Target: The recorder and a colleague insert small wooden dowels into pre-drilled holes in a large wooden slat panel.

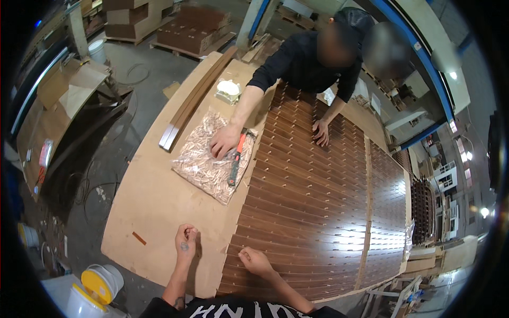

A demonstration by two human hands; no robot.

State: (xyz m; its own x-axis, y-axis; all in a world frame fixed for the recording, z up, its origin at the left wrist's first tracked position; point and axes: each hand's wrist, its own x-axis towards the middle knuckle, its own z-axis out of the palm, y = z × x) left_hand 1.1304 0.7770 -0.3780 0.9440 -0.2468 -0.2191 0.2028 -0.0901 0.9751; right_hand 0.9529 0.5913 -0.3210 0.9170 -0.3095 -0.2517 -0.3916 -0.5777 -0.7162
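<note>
The broad tan desk [159, 212] is carrying everything, and the dark brown planks [307, 212] are filling its right side, lying row beside row. They're looking stiff and fairly heavy when taken together, with a glossy finish that is probably making them slippery; a single plank is asking for a hold by both long edges, spread wide, not by the shiny face.

Across the desk a co-worker [302, 63] is leaning in, one hand [225, 142] resting on the clear bag [209, 172] of wooden pegs, the other hand [321, 131] spreading over the planks. That bag is looking soft and shifting, best gathered from beneath. An orange-and-dark hand tool [237, 159] is lying along its right side.

Nearer now: the left hand [185, 236] is hovering by the bare desk, the right hand [256, 261] is hanging at the planks' near left end. Both grips are curling inward, but I cannot tell whether either is pinching anything.

Smallest, pale pegs [283, 186] are dotting the planks, likely light and hard, wanting just a fingertip pinch.
</note>
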